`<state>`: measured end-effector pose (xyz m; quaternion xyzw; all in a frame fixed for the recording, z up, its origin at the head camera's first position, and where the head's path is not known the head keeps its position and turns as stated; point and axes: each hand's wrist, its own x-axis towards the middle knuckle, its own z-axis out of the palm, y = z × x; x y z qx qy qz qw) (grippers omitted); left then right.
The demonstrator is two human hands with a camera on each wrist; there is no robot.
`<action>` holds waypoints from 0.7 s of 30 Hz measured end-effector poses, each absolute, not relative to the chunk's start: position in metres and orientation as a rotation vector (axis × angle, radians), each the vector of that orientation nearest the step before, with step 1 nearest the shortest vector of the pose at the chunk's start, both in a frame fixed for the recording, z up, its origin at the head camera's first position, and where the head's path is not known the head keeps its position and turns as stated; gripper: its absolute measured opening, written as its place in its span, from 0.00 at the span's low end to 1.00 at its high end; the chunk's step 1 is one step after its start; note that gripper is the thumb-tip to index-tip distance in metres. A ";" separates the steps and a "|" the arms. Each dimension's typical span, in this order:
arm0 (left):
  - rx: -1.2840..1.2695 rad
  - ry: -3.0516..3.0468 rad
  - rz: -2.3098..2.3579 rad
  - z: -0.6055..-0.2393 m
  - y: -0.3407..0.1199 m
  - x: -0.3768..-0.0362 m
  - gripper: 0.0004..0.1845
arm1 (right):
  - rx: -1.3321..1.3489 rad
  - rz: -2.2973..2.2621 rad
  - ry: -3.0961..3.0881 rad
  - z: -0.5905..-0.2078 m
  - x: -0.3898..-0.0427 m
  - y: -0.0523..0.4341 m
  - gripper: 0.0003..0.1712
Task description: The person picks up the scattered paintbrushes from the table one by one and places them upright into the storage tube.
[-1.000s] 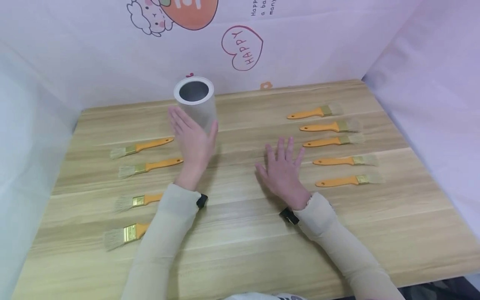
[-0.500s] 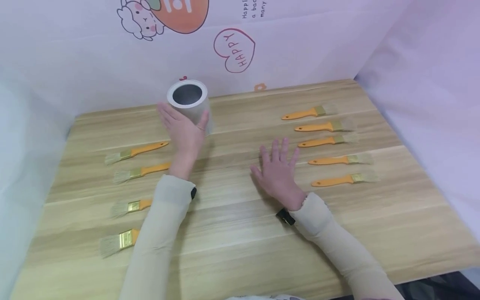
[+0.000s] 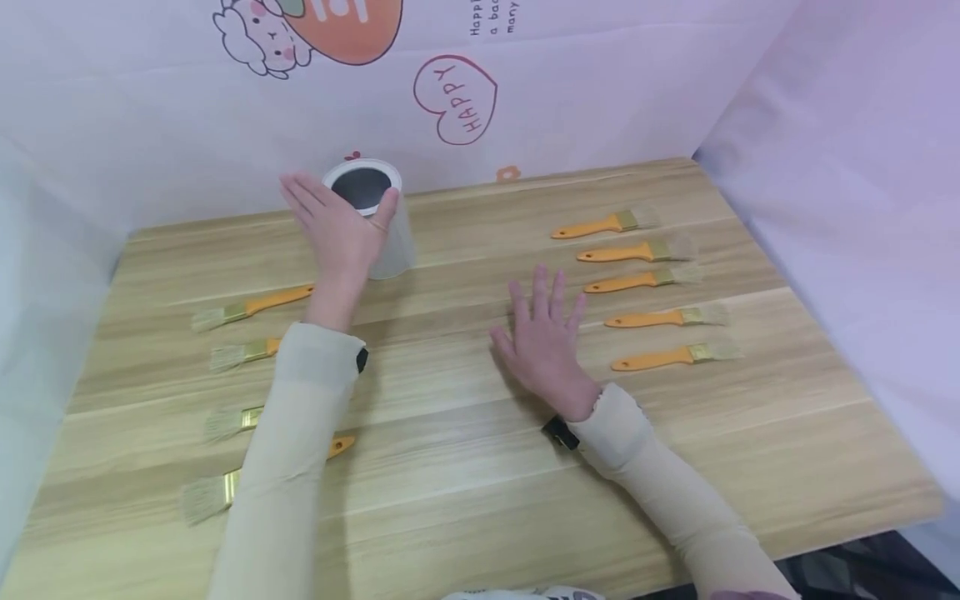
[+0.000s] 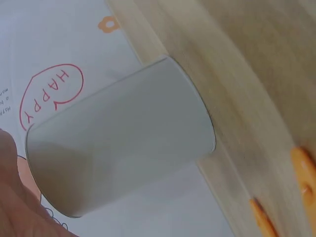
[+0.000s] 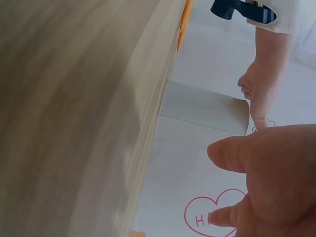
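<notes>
A white cylinder with a dark open top stands upright near the back wall. My left hand is pressed against its near left side, fingers straight and spread, thumb lying at the rim. In the left wrist view the cylinder fills the frame, with part of my palm at the lower left. My right hand lies flat on the wooden table, fingers spread, holding nothing. Several orange-handled brushes lie just right of it. The right wrist view shows my right hand and, farther off, the cylinder.
Several more orange-handled brushes lie in a column at the left, partly under my left sleeve. A pale backdrop with a HAPPY heart closes the back. Fabric walls stand at both sides.
My left hand has moved away from me, from the cylinder's near side up to its rim, the thumb now at the rim. The right hand has stayed flat on the table.
</notes>
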<state>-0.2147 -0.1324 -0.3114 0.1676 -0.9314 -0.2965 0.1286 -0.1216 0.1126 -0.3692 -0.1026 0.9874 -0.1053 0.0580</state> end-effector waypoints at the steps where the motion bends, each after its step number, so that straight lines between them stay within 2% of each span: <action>1: 0.496 -2.735 -0.851 -0.310 -0.134 -0.215 0.66 | -0.318 -0.321 2.999 -0.370 -0.122 0.112 0.43; 14: 0.442 -2.843 -0.791 -0.313 -0.139 -0.230 0.68 | -0.291 -0.345 2.991 -0.370 -0.121 0.113 0.43; 21: 0.455 -2.816 -0.924 -0.310 -0.141 -0.229 0.69 | -0.331 -0.337 3.000 -0.370 -0.118 0.107 0.43</action>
